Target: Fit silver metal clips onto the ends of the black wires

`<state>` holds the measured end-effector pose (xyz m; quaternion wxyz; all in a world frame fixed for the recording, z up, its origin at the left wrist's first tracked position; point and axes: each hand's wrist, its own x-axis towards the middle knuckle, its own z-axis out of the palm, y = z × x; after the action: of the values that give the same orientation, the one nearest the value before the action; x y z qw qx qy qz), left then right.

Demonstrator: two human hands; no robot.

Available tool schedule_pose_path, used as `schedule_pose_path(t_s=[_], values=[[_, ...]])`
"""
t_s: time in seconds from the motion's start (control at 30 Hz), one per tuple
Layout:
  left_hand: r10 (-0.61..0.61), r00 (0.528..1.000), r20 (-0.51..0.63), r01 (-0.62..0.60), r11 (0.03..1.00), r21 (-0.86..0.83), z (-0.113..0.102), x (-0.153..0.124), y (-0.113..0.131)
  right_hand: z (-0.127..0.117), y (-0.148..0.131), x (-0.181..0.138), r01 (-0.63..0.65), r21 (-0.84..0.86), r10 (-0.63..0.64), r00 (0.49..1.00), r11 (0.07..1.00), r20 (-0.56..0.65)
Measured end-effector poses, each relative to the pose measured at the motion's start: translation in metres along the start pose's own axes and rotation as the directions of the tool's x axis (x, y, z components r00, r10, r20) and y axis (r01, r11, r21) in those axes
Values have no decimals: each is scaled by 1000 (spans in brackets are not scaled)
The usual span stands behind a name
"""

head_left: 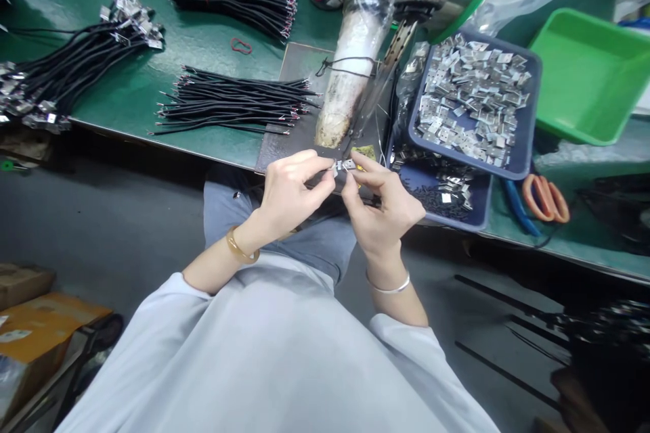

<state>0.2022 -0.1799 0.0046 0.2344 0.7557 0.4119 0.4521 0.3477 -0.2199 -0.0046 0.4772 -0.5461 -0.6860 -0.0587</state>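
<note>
My left hand (292,193) and my right hand (378,206) meet at the near edge of the green workbench (132,91), fingertips pinched together. Between them sits a small metal clip (345,165), which the right hand's thumb and forefinger grip. The left hand pinches a short black wire (321,176) whose end touches the clip. Just beyond the hands stands a tape-wrapped machine post (350,74) on a dark plate. A loose bundle of black wires (233,100) lies to the left of the plate.
A blue tray (528,142) of several metal clips sits right of the post, with a second blue tray (477,210) under it. A green bin (589,74), orange-handled scissors (546,197), more wire bundles (233,1) and finished clipped wires (66,61) are on the bench. Cardboard boxes (35,331) stand at the lower left.
</note>
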Motion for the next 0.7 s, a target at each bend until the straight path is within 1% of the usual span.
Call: schedule_pose_path(t_s=[0.13,0.3,0.5,0.7], values=[[-9,1000,-6,9,1000,8,0,2,0,0,-1,3,-11,-46,12,1000,999,16],[18,999,-29,-17,1000,19,-1,3,3,-2,-4,7,2,-18,-2,1000,1000,7],[39,999,8,-39,999,21,-3,0,2,-4,-3,3,33,19,-33,999,999,17],[64,998,9,-65,997,45,-2,-2,0,-6,-2,2,60,-24,-59,998,998,31]])
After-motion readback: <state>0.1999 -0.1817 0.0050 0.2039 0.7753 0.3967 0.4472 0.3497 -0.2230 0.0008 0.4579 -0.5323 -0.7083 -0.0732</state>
